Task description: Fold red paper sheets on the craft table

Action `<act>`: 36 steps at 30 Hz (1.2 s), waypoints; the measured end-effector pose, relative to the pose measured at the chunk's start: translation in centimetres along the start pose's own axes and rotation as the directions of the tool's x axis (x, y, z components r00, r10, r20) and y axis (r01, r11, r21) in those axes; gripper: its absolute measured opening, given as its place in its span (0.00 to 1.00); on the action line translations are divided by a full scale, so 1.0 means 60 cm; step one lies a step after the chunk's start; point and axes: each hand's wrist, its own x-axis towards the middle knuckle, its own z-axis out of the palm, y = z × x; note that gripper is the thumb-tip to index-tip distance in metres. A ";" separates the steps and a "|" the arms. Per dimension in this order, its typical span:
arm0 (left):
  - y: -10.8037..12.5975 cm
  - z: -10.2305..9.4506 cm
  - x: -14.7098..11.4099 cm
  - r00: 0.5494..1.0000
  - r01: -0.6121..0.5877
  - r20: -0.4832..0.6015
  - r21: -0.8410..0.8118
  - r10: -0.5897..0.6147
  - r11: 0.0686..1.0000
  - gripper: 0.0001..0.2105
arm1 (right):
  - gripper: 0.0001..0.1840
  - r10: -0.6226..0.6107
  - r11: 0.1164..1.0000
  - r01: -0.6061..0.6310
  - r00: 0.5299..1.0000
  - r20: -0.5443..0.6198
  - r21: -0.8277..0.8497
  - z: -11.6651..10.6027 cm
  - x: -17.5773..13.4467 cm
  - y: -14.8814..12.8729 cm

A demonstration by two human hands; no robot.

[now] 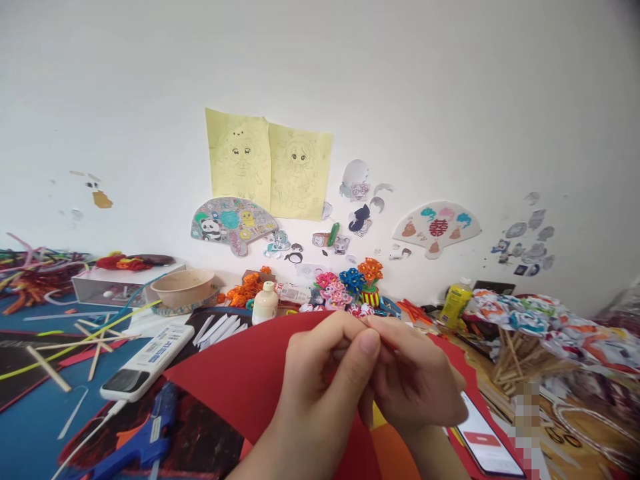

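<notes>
A large sheet of red paper (250, 373) stands tilted in front of me, its upper edge running behind my fingers. My left hand (330, 380) is closed in a pinch at that edge, thumb on the near side. Pressed against it, my right hand (415, 373) is also closed, its fingertips meeting the left ones. The exact spot they grip is hidden by the fingers. Below the hands, some orange paper (395, 453) shows. A phone (487, 440) with a lit screen lies beside my right wrist.
On the left are a blue hot glue gun (150, 433), a white power strip (147, 363), wooden sticks (95, 347) and a beige bowl (183, 288). Behind the paper stand a cream bottle (265, 305) and pipe-cleaner flowers (350, 283). A yellow bottle (456, 303) and wrapped bundles (540, 327) occupy the right.
</notes>
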 end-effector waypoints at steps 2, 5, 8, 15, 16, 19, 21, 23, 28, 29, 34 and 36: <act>0.000 0.001 0.000 1.000 0.010 -0.015 0.001 -0.010 1.000 0.14 | 0.18 -0.014 1.000 0.014 1.000 0.024 0.005 0.000 0.004 -0.001; -0.001 0.001 -0.002 0.999 0.018 -0.032 0.006 -0.018 1.000 0.14 | 0.17 -0.054 0.999 0.054 0.998 0.020 0.001 0.002 0.009 0.000; -0.003 0.002 -0.003 1.000 0.013 -0.027 0.003 -0.013 1.000 0.14 | 0.18 -0.093 0.995 0.092 0.995 -0.026 -0.035 0.003 0.004 0.006; -0.001 0.001 -0.002 0.995 -0.093 -0.008 0.140 0.095 0.986 0.12 | 0.12 0.024 0.984 -0.030 0.999 -0.040 -0.173 -0.005 -0.003 0.003; 0.002 -0.003 -0.001 0.985 -0.164 -0.018 0.222 0.172 0.961 0.11 | 0.10 0.053 0.974 -0.070 0.995 -0.083 -0.216 -0.004 0.001 0.002; 0.012 -0.021 0.005 0.866 -0.414 0.016 0.585 0.500 0.698 0.06 | 0.06 0.117 0.919 -0.190 0.969 -0.219 -0.346 -0.003 0.012 0.004; 0.019 -0.039 0.013 0.755 -0.446 0.109 0.807 0.646 0.386 0.04 | 0.03 0.144 0.893 -0.249 0.948 -0.285 -0.376 -0.004 0.019 0.010; 0.023 -0.057 0.022 0.732 -0.355 0.188 0.926 0.654 0.131 0.08 | 0.06 0.199 0.885 -0.320 0.917 -0.345 -0.339 -0.010 0.025 0.018; 0.020 -0.082 0.036 0.872 -0.273 0.246 0.962 0.423 0.004 0.09 | 0.08 0.287 0.893 -0.367 0.910 -0.298 -0.259 -0.031 0.034 0.023; 0.019 -0.084 0.036 0.888 -0.278 0.243 0.960 0.390 0.036 0.07 | 0.06 0.281 0.899 -0.351 0.921 -0.269 -0.262 -0.033 0.036 0.022; 0.021 -0.094 0.035 0.937 -0.254 0.176 0.937 0.303 0.239 0.06 | 0.07 0.251 0.922 -0.295 0.948 -0.194 -0.250 -0.035 0.060 -0.006; 0.025 -0.104 0.036 0.957 -0.183 0.095 0.931 0.275 0.315 0.07 | 0.11 0.195 0.937 -0.239 0.964 -0.183 -0.257 -0.045 0.066 -0.034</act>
